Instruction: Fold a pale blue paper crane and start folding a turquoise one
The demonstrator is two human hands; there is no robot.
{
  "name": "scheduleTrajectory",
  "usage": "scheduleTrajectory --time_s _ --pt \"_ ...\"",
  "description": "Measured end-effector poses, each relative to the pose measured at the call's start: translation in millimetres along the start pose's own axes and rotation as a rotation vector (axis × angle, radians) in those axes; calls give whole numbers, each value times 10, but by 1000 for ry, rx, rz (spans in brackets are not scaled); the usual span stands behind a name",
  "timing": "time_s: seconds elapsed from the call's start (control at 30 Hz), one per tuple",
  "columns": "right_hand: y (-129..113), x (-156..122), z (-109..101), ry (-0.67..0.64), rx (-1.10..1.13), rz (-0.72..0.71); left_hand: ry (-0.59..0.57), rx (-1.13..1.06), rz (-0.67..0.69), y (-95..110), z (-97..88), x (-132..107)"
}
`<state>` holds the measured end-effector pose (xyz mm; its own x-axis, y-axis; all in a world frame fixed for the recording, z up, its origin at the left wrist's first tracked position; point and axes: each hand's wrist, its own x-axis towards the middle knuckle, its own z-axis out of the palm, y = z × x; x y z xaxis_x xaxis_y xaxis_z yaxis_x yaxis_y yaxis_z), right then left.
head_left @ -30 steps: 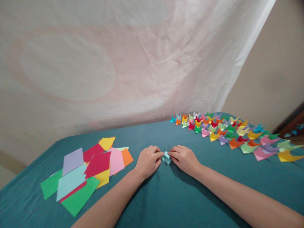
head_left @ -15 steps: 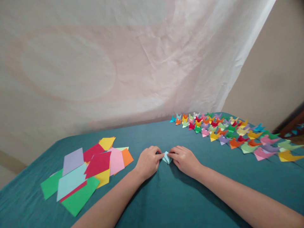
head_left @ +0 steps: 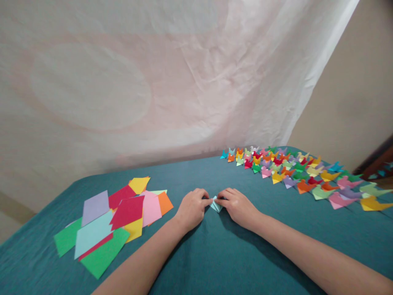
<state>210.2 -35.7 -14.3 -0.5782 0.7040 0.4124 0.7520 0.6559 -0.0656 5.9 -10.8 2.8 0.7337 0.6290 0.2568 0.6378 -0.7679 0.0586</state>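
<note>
A small light-blue folded paper lies on the table between my two hands, its point toward me. My left hand is closed at its left side, thumb and forefinger pinching the edge. From the right, my right hand is closed too, with its finger and thumb at the upper part of the folds. My fingertips cover part of the paper's top and side corners.
Loose coloured paper sheets overlap in a pile on the left. Rows of folded paper birds stand at the right and back right. A teal cloth covers the table, and a pale curtain hangs behind it.
My right fingertips have shifted slightly left and inward over the top of the folded paper. My left hand stays nearly still.
</note>
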Motion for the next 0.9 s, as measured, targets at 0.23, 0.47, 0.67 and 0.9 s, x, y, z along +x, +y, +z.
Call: scheduleTrajectory --time_s 0.23,0.47,0.67,0.9 --pt "-20 5 -50 -39 -20 -16 55 -106 -70 -51 66 -15" --pt "-20 15 -49 -66 -22 -34 53 -113 -43 -18 28 -15" --pt "-23 23 -61 -67 -17 -47 48 -95 -24 -19 35 -16" --pt "-32 17 -110 -89 -7 -59 46 -97 -13 -13 30 -11"
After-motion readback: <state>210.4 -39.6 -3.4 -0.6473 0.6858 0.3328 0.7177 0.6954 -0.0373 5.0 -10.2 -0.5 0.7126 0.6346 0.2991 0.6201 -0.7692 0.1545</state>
